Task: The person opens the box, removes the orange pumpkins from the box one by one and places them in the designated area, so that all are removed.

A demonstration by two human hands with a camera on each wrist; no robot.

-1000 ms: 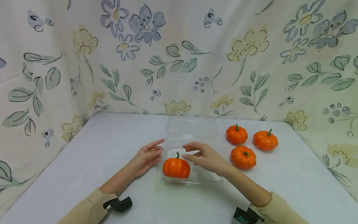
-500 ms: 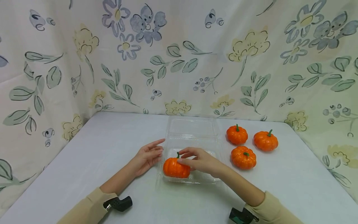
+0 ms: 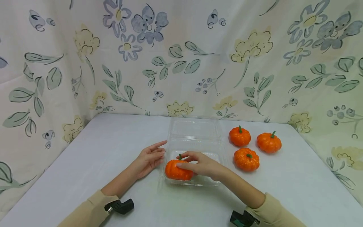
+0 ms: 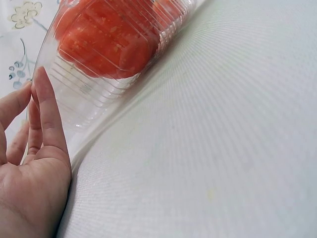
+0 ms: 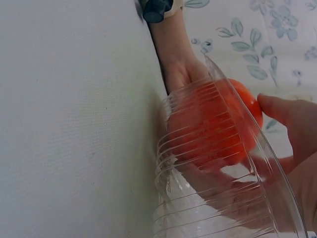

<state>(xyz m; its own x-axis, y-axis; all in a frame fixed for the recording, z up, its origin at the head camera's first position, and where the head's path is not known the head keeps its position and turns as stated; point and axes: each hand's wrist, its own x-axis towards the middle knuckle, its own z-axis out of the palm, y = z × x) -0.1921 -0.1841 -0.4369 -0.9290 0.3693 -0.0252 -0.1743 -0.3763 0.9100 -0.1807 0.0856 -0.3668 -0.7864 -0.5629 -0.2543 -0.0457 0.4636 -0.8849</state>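
Observation:
A small orange toy pumpkin (image 3: 173, 171) with a green stem sits in the left front of a clear plastic clamshell box (image 3: 208, 180), whose lid lies folded back. My right hand (image 3: 202, 164) reaches into the box and holds the pumpkin from its right side, thumb on the near top and fingers behind. Through the ribbed wall, the right wrist view shows the same pumpkin (image 5: 213, 124) between thumb and fingers. Beside the box's left wall is my left hand (image 3: 148, 160), fingers loosely extended. In the left wrist view its fingertips (image 4: 42, 79) are at the box's rim.
Three more orange pumpkins stand on the white table right of the box: one at the back (image 3: 239, 136), one farther right (image 3: 268, 142) and one nearer (image 3: 246, 160). A flowered curtain (image 3: 181, 56) hangs behind the table. Each wrist carries a black camera (image 3: 120, 206).
My right hand has moved down and left from above the box onto the pumpkin, its thumb and fingers coming round it. The left hand and the other pumpkins have stayed in place.

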